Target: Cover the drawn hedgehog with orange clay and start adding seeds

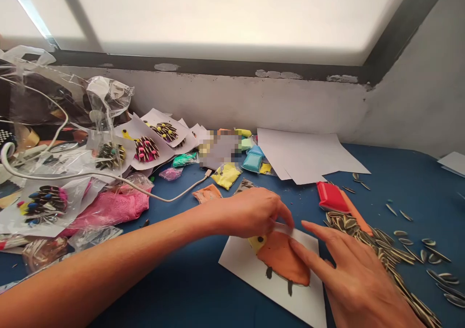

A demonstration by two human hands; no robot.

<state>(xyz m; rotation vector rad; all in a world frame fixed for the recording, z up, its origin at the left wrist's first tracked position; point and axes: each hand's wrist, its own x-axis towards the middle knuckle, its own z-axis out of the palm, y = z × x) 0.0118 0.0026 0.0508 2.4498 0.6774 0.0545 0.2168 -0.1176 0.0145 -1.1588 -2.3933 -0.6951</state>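
Note:
A white card point(250, 260) lies on the blue table, bearing a flat orange clay body point(283, 257) with a yellow head point(257, 243), a black eye and two short dark legs. My left hand point(254, 211) is curled closed over the card's far side, by the head and upper edge of the clay. Whatever is in its fingers, if anything, is hidden. My right hand point(352, 270) reaches in from the right with fingers apart, one fingertip touching the orange clay. Striped sunflower seeds point(388, 250) lie in a long heap beside and partly behind my right hand.
Behind the heap sits a red clay packet point(332, 197) on an orange strip point(354, 211). White sheets point(305, 153) and coloured clay packets point(253, 159) lie near the wall. Finished seed-covered animals point(146, 148), plastic bags, a pink cloth point(116, 202) and a white cable point(109, 176) crowd the left.

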